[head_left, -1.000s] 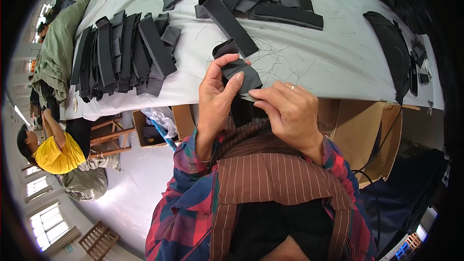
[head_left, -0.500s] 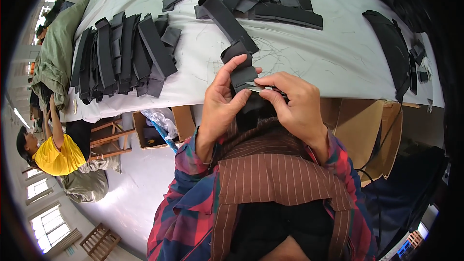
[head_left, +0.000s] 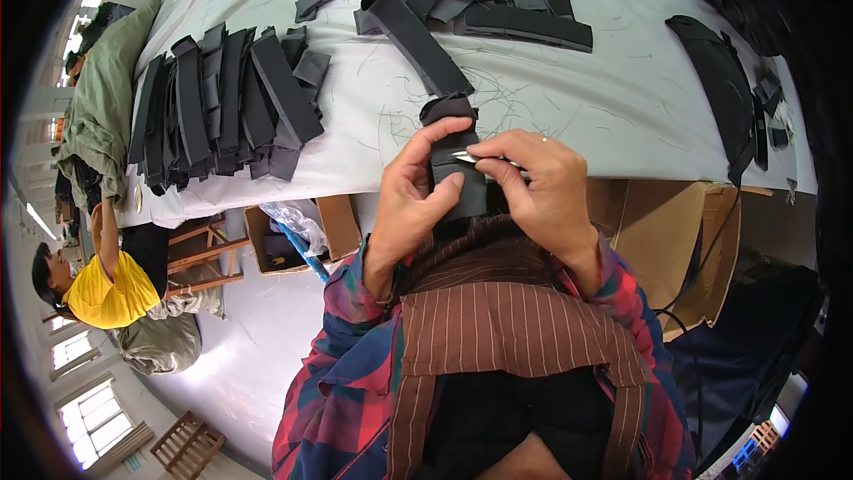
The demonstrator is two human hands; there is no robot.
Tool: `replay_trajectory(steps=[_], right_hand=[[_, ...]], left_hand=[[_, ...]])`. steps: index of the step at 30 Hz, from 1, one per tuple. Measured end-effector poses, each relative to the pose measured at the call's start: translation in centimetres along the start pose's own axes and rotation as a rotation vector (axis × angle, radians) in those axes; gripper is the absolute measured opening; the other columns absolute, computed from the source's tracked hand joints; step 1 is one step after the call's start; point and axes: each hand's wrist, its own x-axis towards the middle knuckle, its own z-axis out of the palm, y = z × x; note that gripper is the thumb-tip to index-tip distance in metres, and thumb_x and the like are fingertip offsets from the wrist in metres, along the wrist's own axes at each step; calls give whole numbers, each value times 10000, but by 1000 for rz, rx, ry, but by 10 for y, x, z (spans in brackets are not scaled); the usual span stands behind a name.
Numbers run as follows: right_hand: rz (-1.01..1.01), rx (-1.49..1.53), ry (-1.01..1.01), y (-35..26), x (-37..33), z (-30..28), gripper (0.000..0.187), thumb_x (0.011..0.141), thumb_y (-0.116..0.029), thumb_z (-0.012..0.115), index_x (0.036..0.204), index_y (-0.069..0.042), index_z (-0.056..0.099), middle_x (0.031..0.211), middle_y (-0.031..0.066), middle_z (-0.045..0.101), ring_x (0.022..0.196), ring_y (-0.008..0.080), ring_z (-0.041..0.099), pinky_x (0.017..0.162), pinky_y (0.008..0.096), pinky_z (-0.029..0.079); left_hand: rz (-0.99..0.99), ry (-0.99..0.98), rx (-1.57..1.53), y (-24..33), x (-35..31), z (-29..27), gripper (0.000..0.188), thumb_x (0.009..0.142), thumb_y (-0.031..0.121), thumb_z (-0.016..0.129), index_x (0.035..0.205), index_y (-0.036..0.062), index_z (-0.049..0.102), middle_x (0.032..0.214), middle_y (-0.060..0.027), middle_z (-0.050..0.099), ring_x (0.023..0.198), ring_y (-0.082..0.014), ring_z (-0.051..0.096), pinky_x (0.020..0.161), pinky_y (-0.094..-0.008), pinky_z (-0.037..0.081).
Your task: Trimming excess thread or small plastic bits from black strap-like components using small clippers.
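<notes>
A dark grey fabric strip (head_left: pixel 455 153) hangs over the near table edge, its far end curled. My left hand (head_left: pixel 410 191) pinches the strip from its left side, forefinger across the top and thumb on the face. My right hand (head_left: pixel 549 185) is closed on small thread snips (head_left: pixel 464 157), whose silver pointed tip lies against the strip just above my left thumb. Most of the snips' body is hidden by my fingers. Beyond the curled end lies another dark strip (head_left: pixel 418 40), with loose cut threads (head_left: pixel 511 102) scattered beside it.
A row of stacked dark strips (head_left: pixel 227 102) lies on the white-covered table (head_left: pixel 613 107) at left; a looser pile (head_left: pixel 524 0) lies at the far side. A black curved piece (head_left: pixel 715 89) is at right. Cardboard boxes (head_left: pixel 657 240) stand below. A person in yellow (head_left: pixel 115 289) works at far left.
The strip has been laid flatter and turned toward me, its face now showing below my left thumb. The snips have shifted slightly, their tip pointing left across the strip.
</notes>
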Motion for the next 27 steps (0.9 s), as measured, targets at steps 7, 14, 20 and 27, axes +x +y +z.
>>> replay_trajectory(steps=[7, 14, 20, 27], right_hand=[[179, 219, -40, 4, -11, -8, 123, 798, -119, 669, 914, -77, 667, 815, 82, 671, 713, 265, 647, 610, 314, 483], [193, 193, -124, 2, -11, -12, 148, 810, -35, 649, 955, -7, 664, 837, 110, 682, 749, 188, 660, 682, 264, 489], [170, 144, -130, 2, -9, -10, 137, 799, -49, 662, 934, -28, 673, 841, 104, 680, 746, 223, 666, 659, 278, 492], [27, 48, -38, 3, -8, -6, 93, 770, -132, 675, 862, -118, 676, 771, 33, 669, 688, 253, 636, 578, 342, 471]], left_hand=[[-109, 51, -322, -1, -6, -13, 131, 873, 43, 578, 991, -12, 562, 963, -185, 658, 755, -197, 663, 693, -302, 553], [-82, 58, -257, 1, -7, -11, 275, 842, -5, 640, 1096, -2, 536, 1052, -195, 645, 805, -196, 667, 728, -307, 558], [-71, 15, -192, 2, -6, -10, 317, 840, -7, 643, 1139, 1, 537, 1100, -183, 635, 847, -176, 658, 768, -287, 544], [-81, 11, -157, 2, -5, -9, 313, 842, -14, 640, 1138, -2, 538, 1108, -178, 632, 860, -171, 651, 790, -281, 532]])
